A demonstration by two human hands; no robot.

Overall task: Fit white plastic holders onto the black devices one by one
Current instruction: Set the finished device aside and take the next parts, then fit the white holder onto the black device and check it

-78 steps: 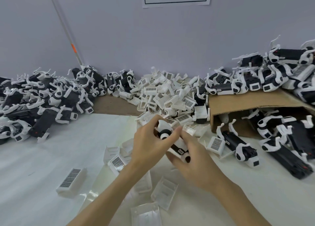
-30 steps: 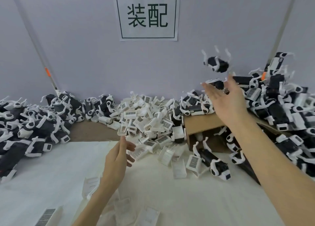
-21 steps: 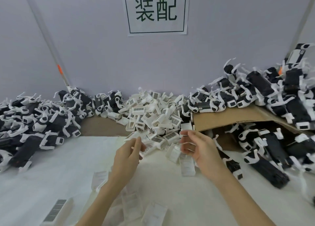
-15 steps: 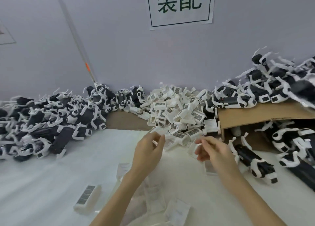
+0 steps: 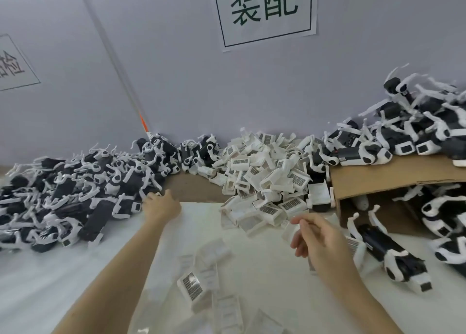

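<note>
My left hand reaches left to the edge of a big pile of black devices with white fittings; its fingertips touch the pile, and whether they grip anything is hidden. My right hand hovers over the white table and pinches a small translucent white plastic holder between thumb and fingers. A heap of white holders with barcode labels lies against the wall, just beyond my right hand.
A cardboard box lies on its side at right, with fitted devices stacked on it and inside it. One fitted device lies on the table right of my right hand. Loose holders are scattered near me.
The fitted device was tossed onto the right pile. My right hand then came back and picked a holder from the heap. My left hand has moved left to the black device pile.
</note>
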